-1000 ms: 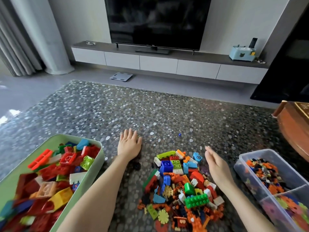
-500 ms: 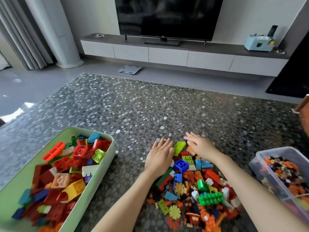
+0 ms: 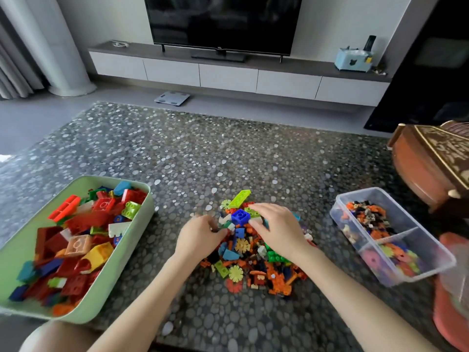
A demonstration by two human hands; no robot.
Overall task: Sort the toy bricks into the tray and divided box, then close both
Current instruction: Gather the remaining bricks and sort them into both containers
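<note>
On the near half of the pebble-patterned table (image 3: 228,161), both my forearms reach in to a heap of mixed toy bricks (image 3: 253,260), with a yellow gear-shaped piece (image 3: 236,273) on its near side. My left hand (image 3: 200,236) sits at the heap's left edge, knuckles up, fingers curled down among small pieces; whether they hold any I cannot tell. My right hand (image 3: 278,231) arches over the top of the heap, forefinger and thumb set either side of the right edge of a blue brick (image 3: 239,216); firm pinch or mere touch, I cannot tell. Just beyond it a lime-green long brick (image 3: 240,198) lies tilted at the heap's far edge.

To the left, well apart from the heap, the pale green tray (image 3: 109,293) stands open, filled with large bricks, mostly red. To the right, the clear divided box (image 3: 338,201) is open too: small orange and dark pieces in its far compartment, pastel gear pieces in the near one. Farther right stands a carved wooden box (image 3: 418,168). Beyond the table, a bathroom scale (image 3: 172,98) lies on the grey floor before a low white cabinet (image 3: 228,74), a dark television (image 3: 223,21) above it.
</note>
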